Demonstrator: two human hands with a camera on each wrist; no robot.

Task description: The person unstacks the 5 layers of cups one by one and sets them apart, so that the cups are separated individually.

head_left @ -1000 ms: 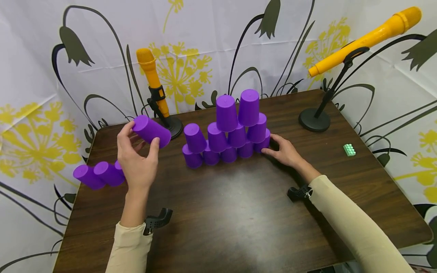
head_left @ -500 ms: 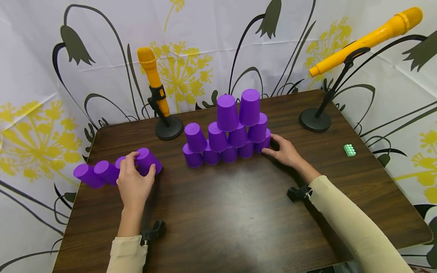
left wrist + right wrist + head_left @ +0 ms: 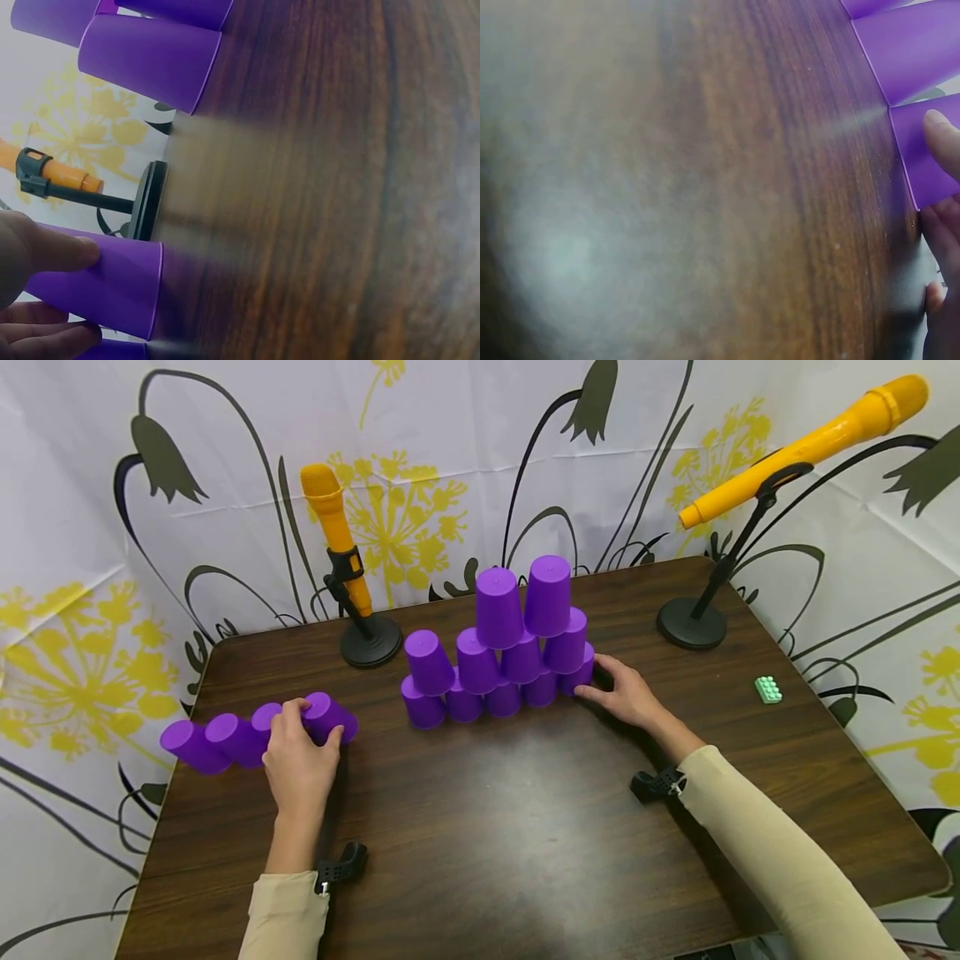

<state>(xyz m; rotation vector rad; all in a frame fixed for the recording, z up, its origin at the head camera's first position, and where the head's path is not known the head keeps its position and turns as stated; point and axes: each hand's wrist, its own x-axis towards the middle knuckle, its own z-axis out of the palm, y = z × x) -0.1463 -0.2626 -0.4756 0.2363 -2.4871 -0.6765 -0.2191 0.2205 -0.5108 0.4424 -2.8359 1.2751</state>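
In the head view, a purple cup (image 3: 324, 713) stands upside down at the right end of a short row on the left of the table. My left hand (image 3: 300, 768) holds it between thumb and fingers; its rim is at the table in the left wrist view. To the right rises a pyramid of upside-down purple cups (image 3: 477, 662), with two cups in its top row. My right hand (image 3: 626, 692) grips the bottom row's rightmost cup (image 3: 579, 668). In the right wrist view the thumb (image 3: 941, 139) lies on that cup's wall, the other fingers at its far side.
Several more purple cups (image 3: 232, 739) make up the left row. Behind stand a yellow microphone (image 3: 333, 527) on a black stand and another yellow microphone (image 3: 810, 447), tilted on its stand. A small green toy brick (image 3: 768, 689) lies on the right of the dark wooden table (image 3: 510, 827).
My left hand has lowered its cup from the air to the table at the row's right end, then shifted slightly. The right hand and the pyramid have stayed put.
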